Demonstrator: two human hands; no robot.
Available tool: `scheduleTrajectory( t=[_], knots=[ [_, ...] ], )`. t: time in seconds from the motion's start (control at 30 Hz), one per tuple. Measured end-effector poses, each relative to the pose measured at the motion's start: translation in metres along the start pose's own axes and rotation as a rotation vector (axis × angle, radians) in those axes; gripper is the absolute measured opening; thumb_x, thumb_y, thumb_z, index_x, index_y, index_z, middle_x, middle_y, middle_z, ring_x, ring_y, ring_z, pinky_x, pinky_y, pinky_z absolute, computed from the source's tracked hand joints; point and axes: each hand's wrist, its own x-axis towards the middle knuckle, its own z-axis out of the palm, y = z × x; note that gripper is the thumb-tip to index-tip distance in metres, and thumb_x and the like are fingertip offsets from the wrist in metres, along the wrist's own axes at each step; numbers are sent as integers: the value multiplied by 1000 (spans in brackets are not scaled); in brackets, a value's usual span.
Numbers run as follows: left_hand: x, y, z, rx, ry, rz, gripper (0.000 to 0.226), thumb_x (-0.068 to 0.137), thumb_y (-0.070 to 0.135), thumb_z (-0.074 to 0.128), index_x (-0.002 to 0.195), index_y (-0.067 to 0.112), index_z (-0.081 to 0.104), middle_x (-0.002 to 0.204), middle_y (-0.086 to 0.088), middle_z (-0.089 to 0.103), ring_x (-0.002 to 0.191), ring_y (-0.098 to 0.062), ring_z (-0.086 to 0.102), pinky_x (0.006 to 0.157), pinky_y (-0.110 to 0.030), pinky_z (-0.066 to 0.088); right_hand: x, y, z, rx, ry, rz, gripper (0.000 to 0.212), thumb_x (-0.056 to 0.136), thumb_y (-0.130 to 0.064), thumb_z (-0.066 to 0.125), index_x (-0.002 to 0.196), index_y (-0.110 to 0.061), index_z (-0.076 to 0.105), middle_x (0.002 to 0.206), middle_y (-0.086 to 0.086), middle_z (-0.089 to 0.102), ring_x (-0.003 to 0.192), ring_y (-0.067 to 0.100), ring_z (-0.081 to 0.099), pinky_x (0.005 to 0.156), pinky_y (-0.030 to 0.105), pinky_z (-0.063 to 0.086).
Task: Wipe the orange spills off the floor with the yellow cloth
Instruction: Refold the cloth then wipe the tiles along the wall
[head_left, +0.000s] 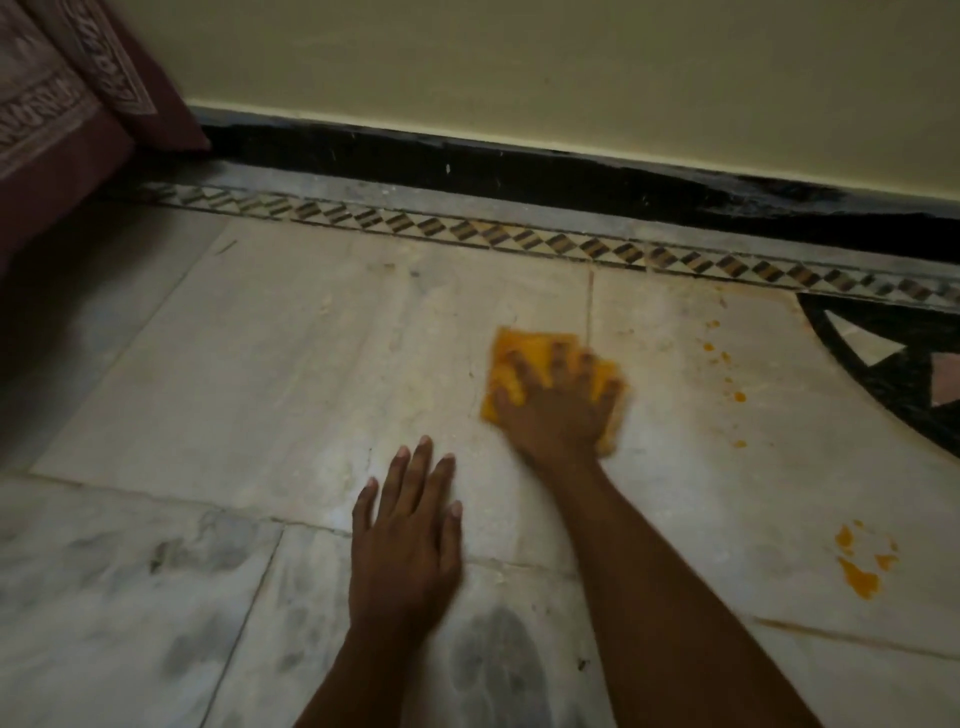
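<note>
Centrally, right hand (558, 410) spread flat on yellow cloth (519, 353), left hand (405, 540) flat on marble floor (260, 364), holding nothing, orange spills (860, 571) at right of frame.

head view, looking down, floor (260, 364) close

You will find nothing to read here: no words, labels, brands, numbers or signs stand on any surface in your head view.
</note>
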Motion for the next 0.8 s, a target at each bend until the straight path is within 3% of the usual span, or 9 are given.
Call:
scheduleTrajectory(
  t=[0.1,0.2,0.27,0.33,0.4,0.53,0.63,0.7,0.8],
  knots=[
    [-1,1,-3,-4,-7,0,56,105,47,30,159,35,36,173,14,16,160,-9,13,126,-43,17,-68,4,18,-72,141,-246,59,93,-73,39,151,-58,37,171,0,25,157,35,23,122,68,8],
    [0,2,-5,-16,-31,2,58,105,49,24,161,35,31,174,13,11,160,-8,6,128,-44,13,-110,66,11,-134,117,-222,63,91,-76,38,152,-59,33,171,-1,25,156,34,26,121,65,15],
    [0,2,-4,-16,-44,-7,59,105,49,21,162,37,26,174,13,7,160,-6,2,129,-45,11,-81,91,-2,-172,120,-24,66,89,-78,33,152,-58,35,170,0,27,154,36,28,120,65,17],
    [1,1,-1,-11,-39,-4,58,105,49,22,162,38,25,174,14,6,160,-6,0,129,-45,10,-26,78,-15,-99,89,266,68,90,-80,26,154,-59,28,173,-1,17,158,36,14,122,67,8],
    [1,-2,0,1,-34,-6,58,105,50,22,162,39,26,174,15,6,160,-6,0,128,-44,9,37,39,-23,36,33,393,70,92,-81,22,157,-57,16,175,-2,3,159,38,-3,121,70,-3],
    [2,-1,-1,8,-34,-11,58,105,50,22,161,38,31,174,15,8,160,-6,4,126,-43,11,66,-37,-11,-28,-82,-60,62,97,-75,22,157,-59,13,174,-6,-5,160,33,-10,120,68,-13],
    [2,-1,-4,12,-51,-15,58,105,50,23,161,36,31,174,15,7,161,-7,4,127,-43,11,0,-17,0,-112,-60,-318,58,96,-75,26,153,-66,17,174,-12,3,161,27,1,123,65,-6],
    [2,-1,-5,16,-62,-5,59,105,50,22,162,36,30,174,14,7,161,-8,4,127,-44,11,-41,32,0,-151,9,-319,59,93,-78,23,151,-67,22,173,-11,13,159,27,13,122,63,2],
    [2,-1,-1,17,-58,-13,60,105,51,19,163,37,26,174,15,3,160,-6,-2,127,-44,9,-14,86,-17,-145,-1,28,69,88,-79,12,154,-61,22,173,-5,14,158,31,15,123,64,6]
  ],
)
